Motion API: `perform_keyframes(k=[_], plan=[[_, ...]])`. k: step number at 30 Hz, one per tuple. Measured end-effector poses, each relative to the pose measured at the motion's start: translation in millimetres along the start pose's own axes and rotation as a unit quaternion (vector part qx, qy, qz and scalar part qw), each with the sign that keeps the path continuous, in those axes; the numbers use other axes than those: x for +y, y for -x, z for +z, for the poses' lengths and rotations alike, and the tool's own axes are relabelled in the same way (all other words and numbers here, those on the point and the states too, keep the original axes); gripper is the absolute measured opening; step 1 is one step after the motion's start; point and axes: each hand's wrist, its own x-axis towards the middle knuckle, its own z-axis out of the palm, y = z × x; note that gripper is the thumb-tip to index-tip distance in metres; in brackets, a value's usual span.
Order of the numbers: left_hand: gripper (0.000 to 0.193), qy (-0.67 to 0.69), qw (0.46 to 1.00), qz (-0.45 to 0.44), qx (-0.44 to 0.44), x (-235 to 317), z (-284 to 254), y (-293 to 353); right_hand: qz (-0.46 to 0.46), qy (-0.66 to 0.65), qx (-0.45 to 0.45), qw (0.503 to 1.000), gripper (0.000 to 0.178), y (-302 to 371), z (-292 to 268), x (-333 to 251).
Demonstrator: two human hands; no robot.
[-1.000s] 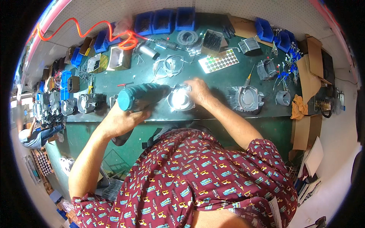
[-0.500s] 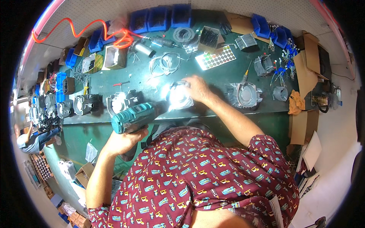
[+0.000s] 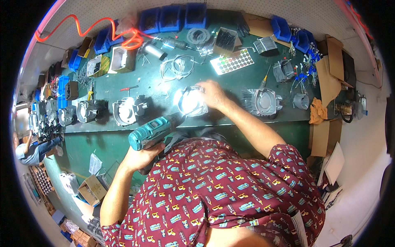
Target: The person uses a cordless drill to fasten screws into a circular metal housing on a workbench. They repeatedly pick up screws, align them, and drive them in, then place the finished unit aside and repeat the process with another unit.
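Observation:
A teal cordless drill [image 3: 153,129] is gripped in my left hand [image 3: 142,157], its nose angled up and right. The drill's tip is close to the lower edge of a metal housing [image 3: 191,101]; whether it touches I cannot tell. Bright light washes out much of that housing. My right hand [image 3: 213,94] has its fingers closed on the housing's upper right rim. To the left lies another grey metal housing [image 3: 126,112], with a red-handled tool [image 3: 129,89] behind it. A finned housing [image 3: 264,102] is on the bench to the right, beside a screwdriver [image 3: 266,76].
Blue bins [image 3: 170,18] line the back of the green bench [image 3: 164,91]. A sheet of round stickers [image 3: 233,61], coiled cables [image 3: 177,68] and an orange coiled air hose [image 3: 96,20] lie behind the housings. At far left another person [image 3: 31,151] is partly visible.
My left hand has moved the drill right and slightly down, turning its body more upward. My right hand stays on the housing.

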Motion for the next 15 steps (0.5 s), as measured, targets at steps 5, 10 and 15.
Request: perform_keyframes(k=[5,10,15], plan=[[0.048,-0.005,0.997,0.065,-0.038,40.4,0.5,-8.8,0.012,-0.003,-0.005,1.000,0.037,1.1,-2.6,-3.5],[0.036,-0.110,0.986,0.116,-0.054,64.8,-0.8,-23.7,0.017,-0.002,-0.006,1.000,0.037,2.4,-5.7,-10.5],[0.022,-0.355,0.924,0.086,-0.111,114.2,1.2,-42.0,0.022,0.000,-0.005,1.000,0.037,4.7,-5.6,-9.3]])
